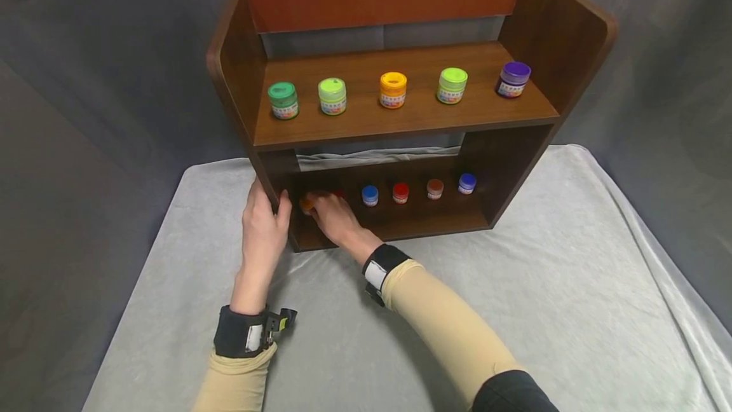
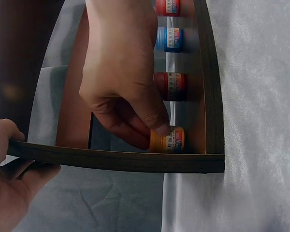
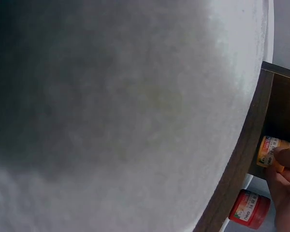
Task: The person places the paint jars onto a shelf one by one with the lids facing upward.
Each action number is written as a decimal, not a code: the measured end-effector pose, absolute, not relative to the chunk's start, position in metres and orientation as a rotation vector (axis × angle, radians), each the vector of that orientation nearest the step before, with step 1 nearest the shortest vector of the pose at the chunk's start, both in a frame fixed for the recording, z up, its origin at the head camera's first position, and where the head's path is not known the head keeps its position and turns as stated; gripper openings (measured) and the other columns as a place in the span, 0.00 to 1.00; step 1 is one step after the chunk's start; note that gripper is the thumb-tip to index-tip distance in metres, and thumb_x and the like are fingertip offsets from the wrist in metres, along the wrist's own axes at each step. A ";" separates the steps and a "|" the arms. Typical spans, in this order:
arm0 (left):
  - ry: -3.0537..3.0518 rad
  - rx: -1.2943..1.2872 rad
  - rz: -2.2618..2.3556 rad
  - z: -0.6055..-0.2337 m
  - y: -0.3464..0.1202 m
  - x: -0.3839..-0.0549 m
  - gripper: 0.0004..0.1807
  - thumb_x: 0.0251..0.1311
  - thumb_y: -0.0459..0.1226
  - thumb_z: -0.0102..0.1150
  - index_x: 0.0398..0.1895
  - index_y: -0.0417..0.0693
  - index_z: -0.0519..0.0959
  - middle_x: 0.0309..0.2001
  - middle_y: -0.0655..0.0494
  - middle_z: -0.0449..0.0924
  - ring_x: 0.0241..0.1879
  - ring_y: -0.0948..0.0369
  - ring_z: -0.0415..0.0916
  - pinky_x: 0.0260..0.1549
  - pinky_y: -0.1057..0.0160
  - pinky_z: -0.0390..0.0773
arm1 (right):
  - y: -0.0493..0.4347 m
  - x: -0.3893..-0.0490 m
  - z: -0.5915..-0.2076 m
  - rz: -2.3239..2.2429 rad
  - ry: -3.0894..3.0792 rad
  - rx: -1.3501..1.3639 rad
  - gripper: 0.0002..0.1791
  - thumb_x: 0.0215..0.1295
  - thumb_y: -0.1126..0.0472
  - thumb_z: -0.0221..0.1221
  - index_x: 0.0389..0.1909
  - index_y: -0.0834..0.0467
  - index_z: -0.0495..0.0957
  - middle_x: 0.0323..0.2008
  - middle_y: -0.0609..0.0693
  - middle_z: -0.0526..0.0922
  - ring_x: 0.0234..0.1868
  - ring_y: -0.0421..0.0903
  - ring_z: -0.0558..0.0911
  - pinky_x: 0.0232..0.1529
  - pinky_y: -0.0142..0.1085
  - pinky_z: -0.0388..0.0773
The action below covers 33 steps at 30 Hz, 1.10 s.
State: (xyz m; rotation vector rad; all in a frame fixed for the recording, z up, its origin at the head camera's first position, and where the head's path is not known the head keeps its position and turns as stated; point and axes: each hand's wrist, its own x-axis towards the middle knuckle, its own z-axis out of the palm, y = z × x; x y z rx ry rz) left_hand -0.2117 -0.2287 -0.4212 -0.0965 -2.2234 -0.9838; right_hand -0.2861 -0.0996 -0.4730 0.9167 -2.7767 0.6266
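Observation:
My right hand (image 1: pixel 336 213) reaches into the lower level of a dark brown wooden shelf (image 1: pixel 400 131). Its thumb and fingers pinch a yellow-orange paint jar (image 2: pixel 175 139) at the left end of that level, close to the side panel (image 2: pixel 111 161). In the right wrist view the jar's label (image 3: pixel 268 151) faces outward. My left hand (image 1: pixel 265 224) grips the left side panel, thumb on one face and fingers on the other. Beside the right hand a red jar (image 2: pixel 175 87) stands on the same level, mostly hidden by the hand in the head view.
Farther right on the lower level stand a blue jar (image 1: pixel 370 196), a red jar (image 1: pixel 400 193), a brown jar (image 1: pixel 434 189) and a dark blue jar (image 1: pixel 466 184). Green, yellow and purple jars line the upper board (image 1: pixel 366 123). Grey cloth (image 1: pixel 572 285) covers the table.

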 end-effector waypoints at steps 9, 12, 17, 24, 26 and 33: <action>-2.226 -0.103 -0.979 -0.422 -0.229 -0.211 0.24 0.66 0.31 0.55 0.63 0.29 0.68 0.55 0.30 0.76 0.55 0.38 0.77 0.53 0.40 0.75 | -0.100 -0.286 -0.475 0.665 -2.792 0.949 0.05 0.70 0.64 0.59 0.44 0.59 0.79 0.42 0.54 0.85 0.47 0.50 0.86 0.44 0.41 0.84; -2.224 -0.100 -0.978 -0.422 -0.229 -0.211 0.24 0.66 0.31 0.55 0.63 0.29 0.68 0.55 0.30 0.76 0.55 0.38 0.77 0.53 0.40 0.75 | -0.101 -0.287 -0.475 0.689 -2.798 0.944 0.06 0.70 0.63 0.59 0.45 0.58 0.79 0.44 0.53 0.86 0.48 0.50 0.86 0.45 0.41 0.83; -2.234 -0.090 -0.976 -0.421 -0.229 -0.210 0.24 0.66 0.32 0.55 0.64 0.30 0.68 0.56 0.31 0.76 0.56 0.38 0.76 0.55 0.40 0.75 | -0.102 -0.288 -0.475 0.676 -2.800 0.944 0.06 0.70 0.62 0.60 0.45 0.58 0.78 0.44 0.54 0.86 0.48 0.50 0.86 0.44 0.41 0.83; -2.244 -0.080 -0.977 -0.422 -0.228 -0.209 0.24 0.66 0.32 0.55 0.64 0.30 0.67 0.56 0.30 0.76 0.56 0.37 0.76 0.54 0.40 0.75 | -0.101 -0.287 -0.475 0.638 -2.820 0.955 0.08 0.71 0.63 0.58 0.48 0.59 0.77 0.45 0.55 0.85 0.48 0.50 0.86 0.45 0.41 0.84; -2.246 -0.079 -0.972 -0.422 -0.228 -0.209 0.24 0.66 0.32 0.55 0.63 0.30 0.67 0.56 0.30 0.76 0.56 0.37 0.76 0.54 0.39 0.75 | -0.101 -0.287 -0.475 0.626 -2.826 0.957 0.09 0.71 0.63 0.58 0.49 0.59 0.77 0.46 0.55 0.85 0.49 0.50 0.86 0.45 0.40 0.84; -2.261 -0.065 -0.973 -0.420 -0.228 -0.209 0.24 0.67 0.33 0.55 0.63 0.30 0.68 0.55 0.31 0.76 0.55 0.38 0.76 0.54 0.40 0.75 | -0.098 -0.288 -0.472 0.537 -2.825 0.970 0.15 0.70 0.62 0.59 0.56 0.59 0.76 0.52 0.54 0.82 0.51 0.50 0.85 0.45 0.39 0.84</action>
